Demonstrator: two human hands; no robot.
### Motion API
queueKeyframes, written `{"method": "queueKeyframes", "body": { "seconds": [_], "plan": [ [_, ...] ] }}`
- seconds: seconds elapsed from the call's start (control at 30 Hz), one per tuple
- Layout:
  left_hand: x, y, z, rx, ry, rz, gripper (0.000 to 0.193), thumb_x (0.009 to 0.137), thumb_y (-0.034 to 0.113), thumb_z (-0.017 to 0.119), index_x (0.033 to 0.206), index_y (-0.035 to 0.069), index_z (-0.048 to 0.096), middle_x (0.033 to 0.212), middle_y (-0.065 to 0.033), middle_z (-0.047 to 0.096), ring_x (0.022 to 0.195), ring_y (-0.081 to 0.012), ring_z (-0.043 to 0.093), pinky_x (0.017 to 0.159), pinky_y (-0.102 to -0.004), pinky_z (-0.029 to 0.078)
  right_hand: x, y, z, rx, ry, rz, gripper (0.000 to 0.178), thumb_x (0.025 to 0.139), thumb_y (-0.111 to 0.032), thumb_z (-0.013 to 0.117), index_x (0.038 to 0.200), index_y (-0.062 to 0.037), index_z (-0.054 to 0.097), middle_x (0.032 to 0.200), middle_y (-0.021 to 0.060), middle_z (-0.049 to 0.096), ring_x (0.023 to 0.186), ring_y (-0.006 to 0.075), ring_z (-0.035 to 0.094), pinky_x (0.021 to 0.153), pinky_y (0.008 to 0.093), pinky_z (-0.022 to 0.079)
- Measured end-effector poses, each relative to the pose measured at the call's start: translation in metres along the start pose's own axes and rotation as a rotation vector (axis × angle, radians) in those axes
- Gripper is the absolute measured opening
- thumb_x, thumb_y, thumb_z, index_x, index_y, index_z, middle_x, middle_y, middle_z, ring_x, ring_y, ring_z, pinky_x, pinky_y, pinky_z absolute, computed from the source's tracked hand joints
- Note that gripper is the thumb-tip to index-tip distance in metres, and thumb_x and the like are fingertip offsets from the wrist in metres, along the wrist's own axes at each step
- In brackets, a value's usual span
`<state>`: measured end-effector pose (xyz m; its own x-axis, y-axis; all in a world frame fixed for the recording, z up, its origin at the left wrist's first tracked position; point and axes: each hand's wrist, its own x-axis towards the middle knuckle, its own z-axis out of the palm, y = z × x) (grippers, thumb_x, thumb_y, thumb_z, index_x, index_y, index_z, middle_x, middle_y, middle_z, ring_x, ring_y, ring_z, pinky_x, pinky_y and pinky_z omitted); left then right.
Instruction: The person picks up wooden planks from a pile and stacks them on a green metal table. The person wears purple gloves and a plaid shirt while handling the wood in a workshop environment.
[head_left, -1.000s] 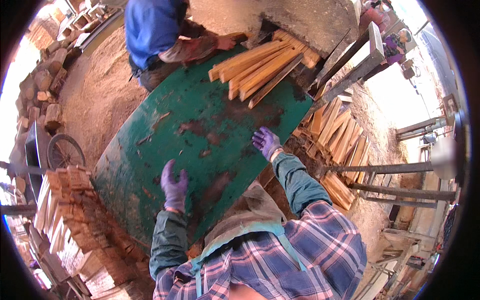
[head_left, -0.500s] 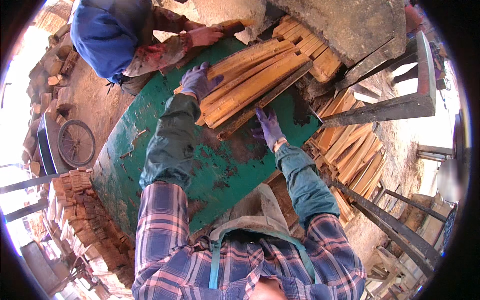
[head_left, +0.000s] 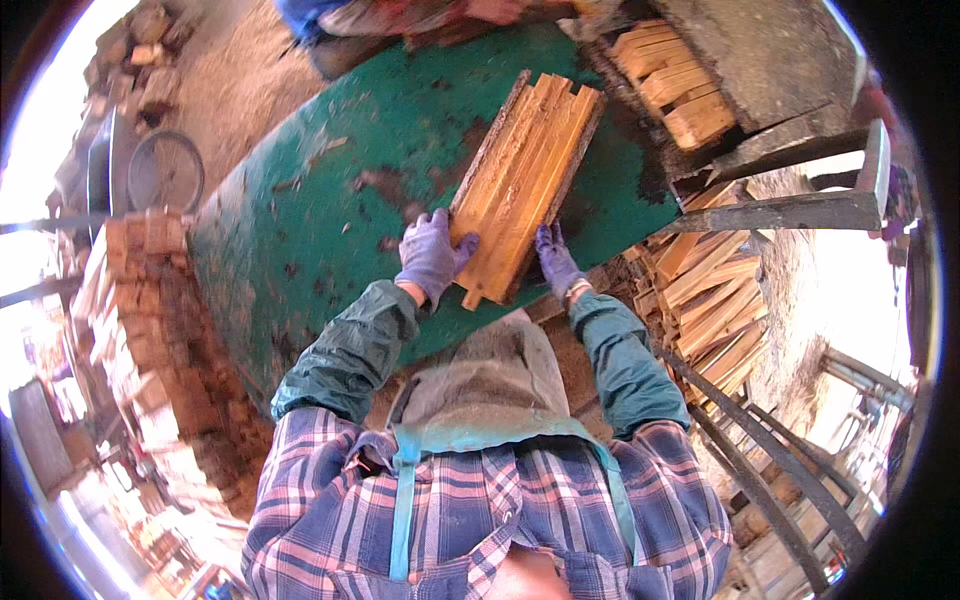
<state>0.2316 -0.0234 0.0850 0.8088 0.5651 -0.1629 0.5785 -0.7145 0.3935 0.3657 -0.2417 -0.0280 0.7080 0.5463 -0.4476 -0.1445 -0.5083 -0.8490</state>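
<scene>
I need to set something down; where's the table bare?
Mostly bare: the table between the woodpile and planks. A smaller patch lies right of the planks. Crowded: the planks' near end, flanked by left hand and right hand.

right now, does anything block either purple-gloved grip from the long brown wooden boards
Nothing visible: the purple-gloved left grip touches the left side of the long brown wooden boards, and the purple-gloved right grip is at their right edge.

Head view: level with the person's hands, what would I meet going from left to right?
Stacked wood blocks → gloved left hand → wooden boards → gloved right hand → loose pile of wooden strips.
</scene>
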Motion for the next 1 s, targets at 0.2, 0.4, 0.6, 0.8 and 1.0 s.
{"method": "queueKeyframes", "body": {
  "seconds": [0.2,0.4,0.6,0.8,1.0],
  "plan": [
    [-0.134,-0.07,-0.002,-0.754,-0.629,-0.273,0.096,0.092,0.052,0.073,0.162,0.012,0.021,0.124,-0.0199,0.067,0.109,-0.0271,0.065,0.093,-0.0406,0.051,-0.095,0.028,0.012,0.292,-0.228,0.093,0.065,0.108,-0.041,0.051,0.16,-0.0063,0.03,0.156,0.0108,0.044,0.142,0.0229,0.041,0.118,0.033,0.031],
    [-0.159,-0.067,0.023,-1.307,-0.528,-0.614,0.102,0.082,0.042,0.087,0.157,0.009,0.027,0.116,-0.0111,0.066,0.101,-0.0182,0.061,0.086,-0.0341,0.053,-0.127,0.033,0.031,0.53,-0.024,0.124,0.063,0.104,-0.036,0.061,0.155,-0.0061,0.041,0.15,0.0074,0.051,0.133,0.0183,0.05,0.111,0.0289,0.039],
    [-0.153,-0.067,0.018,-1.134,-0.476,-0.467,0.076,0.081,0.039,0.088,0.136,-0.001,0.053,0.111,-0.0086,0.065,0.098,-0.018,0.061,0.081,-0.0334,0.053,-0.129,-0.004,0.01,0.228,0.276,0.389,0.062,0.086,-0.033,0.084,0.132,0.0007,0.061,0.109,0.004,0.069,0.096,0.0162,0.061,0.09,0.031,0.048],
    [-0.12,-0.075,0.033,-1.213,-0.495,-0.266,0.068,0.086,0.018,0.085,0.139,0.0,0.048,0.119,-0.0081,0.068,0.1,-0.0161,0.063,0.089,-0.0329,0.053,-0.147,-0.03,-0.03,0.571,0.109,0.233,0.053,0.083,-0.029,0.087,0.12,0.0006,0.063,0.104,0.0044,0.069,0.088,0.0152,0.064,0.082,0.0298,0.052],
    [-0.137,-0.049,0.072,-0.898,-0.534,-0.115,0.072,0.09,0.032,0.081,0.143,0.001,0.044,0.122,-0.0081,0.067,0.108,-0.0166,0.06,0.097,-0.0314,0.05,-0.131,-0.075,-0.052,0.621,0.036,0.097,0.043,0.081,0.004,0.061,0.122,0.0105,0.056,0.113,0.02,0.069,0.106,0.0274,0.07,0.095,0.0352,0.058]
  ]
}}
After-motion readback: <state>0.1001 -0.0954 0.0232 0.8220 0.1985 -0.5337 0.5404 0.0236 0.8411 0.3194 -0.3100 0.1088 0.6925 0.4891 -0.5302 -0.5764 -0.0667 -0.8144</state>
